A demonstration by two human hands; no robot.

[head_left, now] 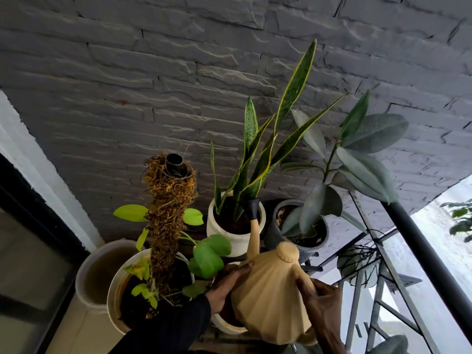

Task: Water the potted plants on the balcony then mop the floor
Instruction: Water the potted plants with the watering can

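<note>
A beige ribbed watering can (pixel 270 300) is tilted forward, its black-tipped spout (pixel 252 210) over the soil of the white pot (pixel 219 233) with the snake plant (pixel 263 149). My left hand (pixel 227 282) supports the can's left side near the base of the spout. My right hand (pixel 319 300) grips the can on its right side. To the left stands a white pot (pixel 115 297) with a moss pole (pixel 168 218) and light green leaves. A grey pot (pixel 275 236) with a rubber plant (pixel 357 159) stands at the right.
A grey stone-clad wall (pixel 178 85) rises behind the pots. A cylindrical beige container (pixel 86 277) stands at the far left beside a dark door frame. A black railing (pixel 434 254) and a metal stand run along the right. Another white pot (pixel 227 327) sits under the can.
</note>
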